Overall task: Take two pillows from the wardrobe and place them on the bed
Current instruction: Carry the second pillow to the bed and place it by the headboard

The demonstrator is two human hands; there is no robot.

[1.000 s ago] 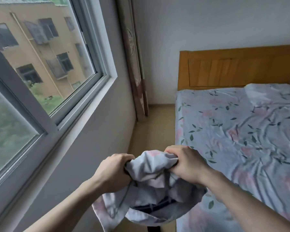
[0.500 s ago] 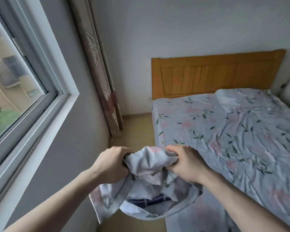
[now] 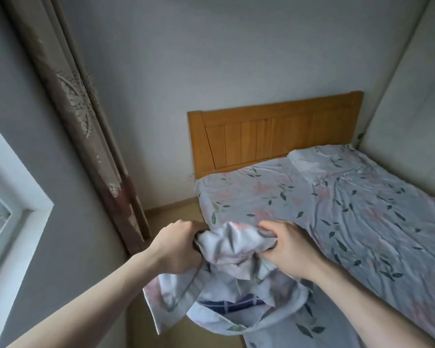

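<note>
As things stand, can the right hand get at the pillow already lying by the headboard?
Probably not yet. The right hand is clenched on the bunched floral pillow shared with the left hand, and the far pillow lies up by the headboard, across open sheet. Nothing blocks it; it looks beyond arm's length.

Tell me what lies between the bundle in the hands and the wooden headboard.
In the head view, only the bare floral bedsheet lies between the held pillow and the headboard; another pillow lies off to the right.

Dim, soft daylight from window (image 3: pixel 0 222) at left; wide-angle bends edges, pic slightly soft overall.
</note>
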